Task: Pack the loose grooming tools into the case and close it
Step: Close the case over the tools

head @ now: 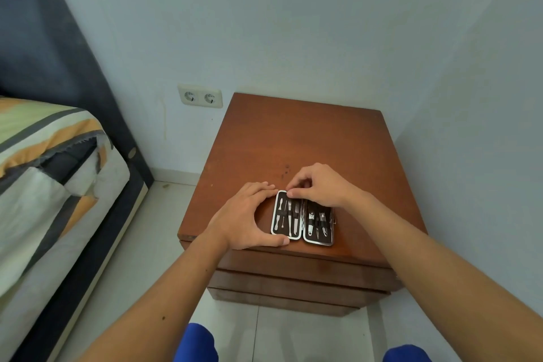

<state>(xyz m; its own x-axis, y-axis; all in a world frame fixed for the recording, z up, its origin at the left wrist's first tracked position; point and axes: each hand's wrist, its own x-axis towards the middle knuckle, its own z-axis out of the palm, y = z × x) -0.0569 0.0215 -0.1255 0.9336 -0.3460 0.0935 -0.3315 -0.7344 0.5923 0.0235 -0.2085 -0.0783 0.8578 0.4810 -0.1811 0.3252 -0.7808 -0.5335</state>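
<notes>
Case (302,219): dark brown lining, silver rim. Surface (308,138): reddish-brown wood. Bedding (44,156): orange, grey, white stripes.

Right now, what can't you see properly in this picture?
- Head view: the far right corner of the open case is under the right hand.
- The tools in its loops are too small to name each one.
- The right hand's fingertips curl at the top rim; too small to tell if they pinch anything.
- The left hand hides the nightstand beside the case.

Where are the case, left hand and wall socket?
case (318,239): head view, metal rim of right half.
left hand (241,214): head view, back of hand.
wall socket (200,96): head view, plate between the two outlets.
</notes>
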